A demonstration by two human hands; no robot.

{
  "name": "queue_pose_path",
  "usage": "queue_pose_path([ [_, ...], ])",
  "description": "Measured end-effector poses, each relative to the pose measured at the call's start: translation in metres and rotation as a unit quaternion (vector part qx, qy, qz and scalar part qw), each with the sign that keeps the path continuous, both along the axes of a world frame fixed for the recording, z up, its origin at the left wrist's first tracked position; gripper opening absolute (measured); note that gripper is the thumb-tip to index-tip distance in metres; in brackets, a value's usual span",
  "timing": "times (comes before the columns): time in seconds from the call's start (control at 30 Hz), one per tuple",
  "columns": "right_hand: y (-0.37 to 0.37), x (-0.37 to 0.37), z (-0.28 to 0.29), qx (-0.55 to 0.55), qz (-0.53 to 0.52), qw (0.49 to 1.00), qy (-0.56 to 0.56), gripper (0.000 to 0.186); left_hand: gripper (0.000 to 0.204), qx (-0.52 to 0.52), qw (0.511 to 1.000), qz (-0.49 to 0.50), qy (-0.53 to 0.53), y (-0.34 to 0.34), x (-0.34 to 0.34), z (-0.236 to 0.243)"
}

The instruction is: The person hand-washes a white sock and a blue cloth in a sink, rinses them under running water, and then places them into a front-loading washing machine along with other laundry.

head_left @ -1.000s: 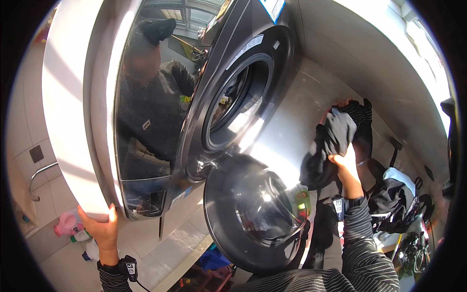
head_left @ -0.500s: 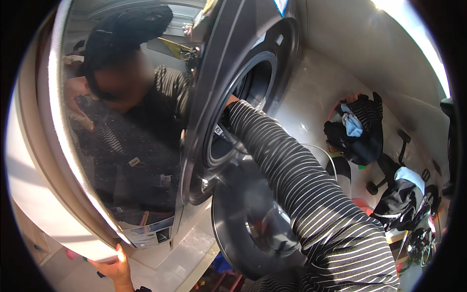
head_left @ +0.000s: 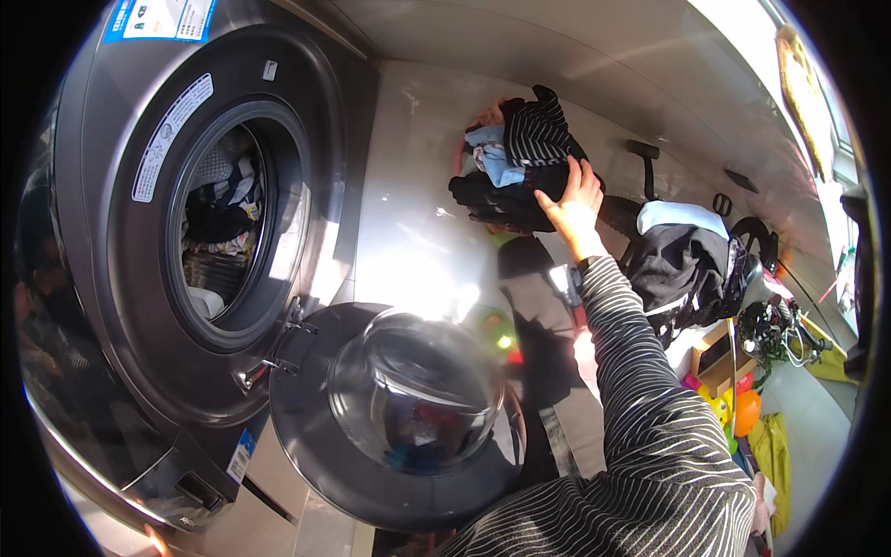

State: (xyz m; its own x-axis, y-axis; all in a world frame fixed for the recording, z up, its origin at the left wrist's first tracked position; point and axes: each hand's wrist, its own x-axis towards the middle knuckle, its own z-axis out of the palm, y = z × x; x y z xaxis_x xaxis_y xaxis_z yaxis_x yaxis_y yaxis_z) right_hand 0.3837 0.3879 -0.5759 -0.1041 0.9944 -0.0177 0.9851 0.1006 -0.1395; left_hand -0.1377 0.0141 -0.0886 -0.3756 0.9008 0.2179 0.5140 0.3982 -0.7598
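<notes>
My right hand (head_left: 577, 206) reaches out with its fingers apart, at the near edge of a heap of clothes. A black striped garment (head_left: 536, 135), a light blue cloth (head_left: 494, 160) and dark clothes (head_left: 506, 202) make up the heap. Whether the fingertips touch the cloth I cannot tell. Of my left hand (head_left: 160, 541), just a finger shows at the lower left; the rest is out of the picture. A dark front-loading washing machine (head_left: 121, 306) stands on the left, with mixed laundry (head_left: 223, 209) inside its drum. Its round door (head_left: 306, 418) hangs wide open toward me.
Right of my arm, black clothing (head_left: 685, 269) with a light blue cloth on top lies in a pile. A cardboard box (head_left: 716, 367), an orange balloon-like object (head_left: 746, 411) and a yellow-green cloth (head_left: 770, 464) are farther right. The pale wall (head_left: 483, 46) bounds the far side.
My right hand has come out of the drum and moved right to the clothes heap. The view has turned right, leaving most of my left hand out of the picture.
</notes>
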Motion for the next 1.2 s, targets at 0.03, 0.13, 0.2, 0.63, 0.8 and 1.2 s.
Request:
queue_pose_path([
  [0.03,0.005,0.004,-0.001,-0.005,-0.025,0.996,0.086,0.075,0.069,-0.021,1.0,-0.006,0.013,-0.001,-0.001,0.002],
  [0.13,0.015,0.007,-0.008,0.002,-0.091,0.98,0.179,0.075,0.071,-0.105,0.991,-0.04,0.075,-0.003,-0.008,0.007],
  [0.2,0.017,0.016,-0.015,0.118,-0.072,0.987,0.085,0.075,0.073,-0.181,0.966,-0.091,0.157,-0.002,-0.011,0.009],
  [0.63,0.011,0.067,-0.021,-0.223,-0.264,0.887,0.308,0.053,0.055,-0.066,0.989,0.131,0.018,0.029,0.016,-0.003],
  [0.8,-0.02,0.049,0.037,-0.146,-0.225,0.847,0.459,0.043,0.064,0.179,0.948,0.215,-0.152,0.026,0.01,-0.012],
  [1.2,-0.071,-0.159,0.143,-0.482,-0.346,0.154,0.79,0.042,0.06,0.196,0.946,0.097,-0.241,0.042,0.038,-0.013],
])
